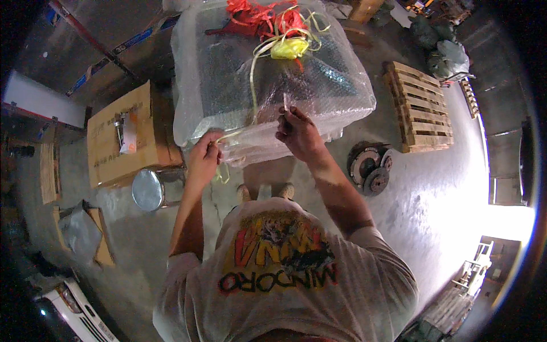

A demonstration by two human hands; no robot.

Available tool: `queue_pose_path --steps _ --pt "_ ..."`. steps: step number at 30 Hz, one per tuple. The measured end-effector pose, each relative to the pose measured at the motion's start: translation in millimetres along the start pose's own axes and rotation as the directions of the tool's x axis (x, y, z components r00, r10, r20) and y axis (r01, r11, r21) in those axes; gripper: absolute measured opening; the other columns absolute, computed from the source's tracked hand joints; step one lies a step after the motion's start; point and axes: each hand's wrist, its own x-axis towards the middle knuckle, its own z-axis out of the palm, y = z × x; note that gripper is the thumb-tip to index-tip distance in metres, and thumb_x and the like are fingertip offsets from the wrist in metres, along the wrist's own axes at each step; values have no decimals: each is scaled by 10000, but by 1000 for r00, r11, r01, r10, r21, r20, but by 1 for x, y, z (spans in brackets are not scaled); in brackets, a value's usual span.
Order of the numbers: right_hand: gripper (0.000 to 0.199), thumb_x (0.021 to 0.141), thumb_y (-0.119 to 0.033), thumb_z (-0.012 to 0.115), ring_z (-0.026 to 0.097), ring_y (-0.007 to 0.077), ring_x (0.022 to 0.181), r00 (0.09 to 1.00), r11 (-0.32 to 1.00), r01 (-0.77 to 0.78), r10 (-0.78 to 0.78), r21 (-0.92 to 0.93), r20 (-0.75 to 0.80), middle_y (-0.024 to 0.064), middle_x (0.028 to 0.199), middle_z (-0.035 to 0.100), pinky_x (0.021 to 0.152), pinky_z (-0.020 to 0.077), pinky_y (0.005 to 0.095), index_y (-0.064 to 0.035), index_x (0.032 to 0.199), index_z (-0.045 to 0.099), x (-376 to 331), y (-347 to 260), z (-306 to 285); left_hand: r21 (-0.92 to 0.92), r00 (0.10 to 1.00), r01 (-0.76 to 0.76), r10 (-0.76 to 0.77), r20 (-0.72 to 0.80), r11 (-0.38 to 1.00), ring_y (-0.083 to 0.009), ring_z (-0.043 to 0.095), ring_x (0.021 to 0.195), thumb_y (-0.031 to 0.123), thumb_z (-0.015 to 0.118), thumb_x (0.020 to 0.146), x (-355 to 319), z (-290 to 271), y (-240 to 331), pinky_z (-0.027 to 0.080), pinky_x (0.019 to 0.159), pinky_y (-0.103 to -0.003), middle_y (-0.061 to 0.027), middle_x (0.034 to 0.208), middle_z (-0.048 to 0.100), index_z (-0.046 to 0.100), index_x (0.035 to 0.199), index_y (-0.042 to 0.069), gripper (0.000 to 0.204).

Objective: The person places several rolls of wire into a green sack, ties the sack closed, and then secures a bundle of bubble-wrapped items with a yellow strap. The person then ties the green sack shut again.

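Observation:
A large dark block-like load wrapped in bubble wrap stands in front of me. On its top lie a tangle of red plastic twine and a yellow bundle of plastic twine, whose pale strand runs down toward the near edge. At the near left corner my left hand pinches a pale yellow strand, its loose end hanging below the fingers. My right hand is closed over the near edge, right of the middle. A thin whitish strip sticks up from its fingers; its kind is unclear.
To the left stands a cardboard box with small items on it, beside a round metal-topped stool. On the right are a wooden pallet and several dark round discs on the floor. A white vehicle shows at lower left.

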Motion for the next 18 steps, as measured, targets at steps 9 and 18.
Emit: queue_pose_path --steps 9,18 --pt "253 968 -223 551 517 151 681 951 359 304 -56 -882 305 77 764 588 657 461 345 12 999 641 -4 50 47 5 982 -184 184 -38 983 -64 462 720 243 610 951 -7 -12 41 390 636 -239 35 741 540 615 964 14 229" --pt "258 978 -210 529 628 417 943 910 176 394 -212 -902 356 241 1010 650 823 486 446 -10 1128 594 31 -33 103 -186 968 -250 244 -53 950 -94 530 717 191 643 931 21 8 60 456 682 -231 -13 765 580 594 980 31 174"
